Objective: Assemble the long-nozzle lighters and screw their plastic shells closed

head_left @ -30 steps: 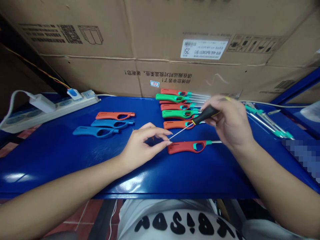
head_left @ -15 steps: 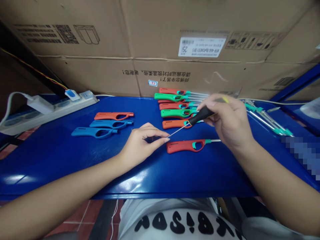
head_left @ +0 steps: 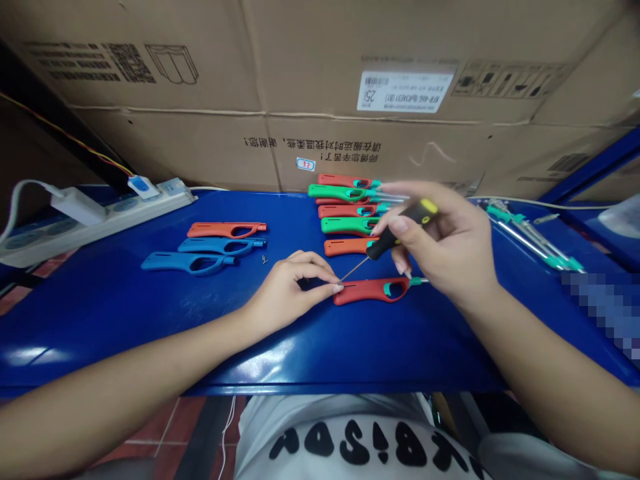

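Note:
My right hand (head_left: 440, 233) grips a screwdriver (head_left: 397, 230) by its black and yellow handle, its thin shaft slanting down to the left. The tip meets the pinched thumb and forefinger of my left hand (head_left: 295, 287). Whatever sits between those fingertips is too small to make out, possibly a screw. Both fingertips and tip are at the butt end of a red gas lighter (head_left: 367, 291), which lies flat on the blue table (head_left: 400, 353). A few small screws (head_left: 265, 259) lie left of my left hand.
Behind, red, green and orange lighters (head_left: 345, 227) lie in a row. Orange and blue handle shells (head_left: 213, 262) are at left, near a power strip (head_left: 125, 217). Metal tubes with green ends (head_left: 530, 237) lie at right. A cardboard box (head_left: 300, 80) walls off the back.
Both hands have shifted slightly down and right, bringing the screwdriver tip onto the red lighter's butt end. The screwdriver has tilted more steeply. The small screws now show clear of my left hand.

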